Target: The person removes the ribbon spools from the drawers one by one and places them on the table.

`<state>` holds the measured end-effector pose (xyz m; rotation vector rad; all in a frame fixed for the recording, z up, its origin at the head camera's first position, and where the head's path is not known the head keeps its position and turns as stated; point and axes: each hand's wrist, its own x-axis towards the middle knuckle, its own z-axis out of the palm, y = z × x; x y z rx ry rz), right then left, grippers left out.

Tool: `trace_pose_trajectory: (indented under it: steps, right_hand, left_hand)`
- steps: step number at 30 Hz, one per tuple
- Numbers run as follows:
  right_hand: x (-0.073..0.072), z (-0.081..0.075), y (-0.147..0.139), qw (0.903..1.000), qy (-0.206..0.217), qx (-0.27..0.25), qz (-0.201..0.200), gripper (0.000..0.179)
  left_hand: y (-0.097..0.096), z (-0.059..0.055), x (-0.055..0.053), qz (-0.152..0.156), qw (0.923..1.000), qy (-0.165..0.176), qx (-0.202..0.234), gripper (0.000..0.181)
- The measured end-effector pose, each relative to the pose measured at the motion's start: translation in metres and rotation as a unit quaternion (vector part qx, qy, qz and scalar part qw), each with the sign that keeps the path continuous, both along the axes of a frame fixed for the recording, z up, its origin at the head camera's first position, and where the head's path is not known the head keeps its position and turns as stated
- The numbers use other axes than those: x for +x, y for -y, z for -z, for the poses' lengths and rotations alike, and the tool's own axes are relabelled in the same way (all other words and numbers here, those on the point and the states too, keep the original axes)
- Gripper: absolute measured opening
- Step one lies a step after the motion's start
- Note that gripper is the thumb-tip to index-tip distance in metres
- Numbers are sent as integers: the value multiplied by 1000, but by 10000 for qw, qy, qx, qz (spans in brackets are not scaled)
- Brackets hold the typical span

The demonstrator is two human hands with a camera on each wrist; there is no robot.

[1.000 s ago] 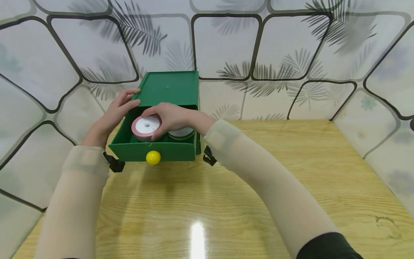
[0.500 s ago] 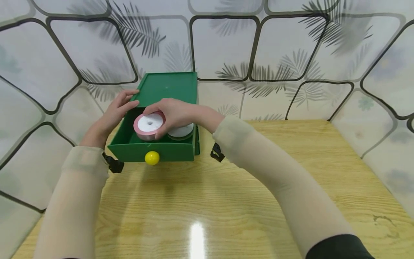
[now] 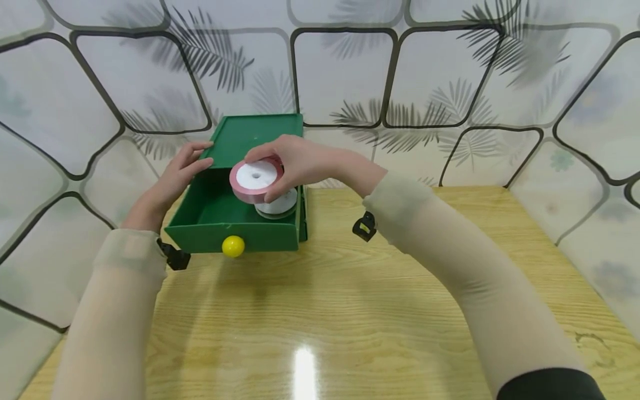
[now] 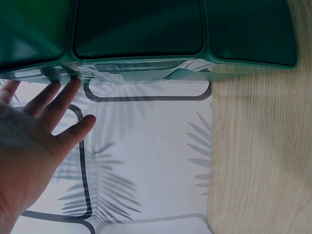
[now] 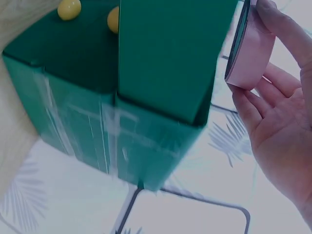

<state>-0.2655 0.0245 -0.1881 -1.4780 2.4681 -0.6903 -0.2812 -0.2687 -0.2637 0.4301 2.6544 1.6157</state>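
My right hand pinches a spool of pink ribbon with a white disc face, thumb on the near side and fingers on the far side. In the head view the spool overlaps the pulled-out green drawer; in the right wrist view the ribbon spool shows edge-on. A second spool, white on top, sits at the drawer's right side, partly covered by the pink one. My left hand rests extended fingers on the left edge of the green box, also seen in the left wrist view.
A yellow knob sticks out from the drawer front. More yellow knobs, such as this one, mark lower drawers. The wooden table spreads in front and to the right. A patterned wall covering stands close behind the box.
My right hand has lifted the pink ribbon spool up and to the right, uncovering more of the drawer floor. The left hand has stayed at the box's edge.
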Motion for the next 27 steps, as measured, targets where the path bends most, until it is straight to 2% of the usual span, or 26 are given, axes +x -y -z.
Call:
trace_pose_trajectory:
  steps: [6, 12, 19, 27]
  right_hand:
    - [4, -8, -24, 9997, 0, -38, 250, 69]
    - [7, -9, -46, 9990, 83, -152, 402, 70]
    - [6, -5, -73, 9977, 131, -246, 619, 73]
    - [3, 7, -104, 9965, 211, -483, 650, 74]
  left_hand:
    - [0, 0, 2, 36, 10000, -24, -26, 54]
    - [0, -1, 2, 28, 10000, 3, -52, 54]
    - [0, 1, 1, -5, 10000, 30, -53, 54]
    - [1, 1, -1, 23, 10000, 27, -56, 53]
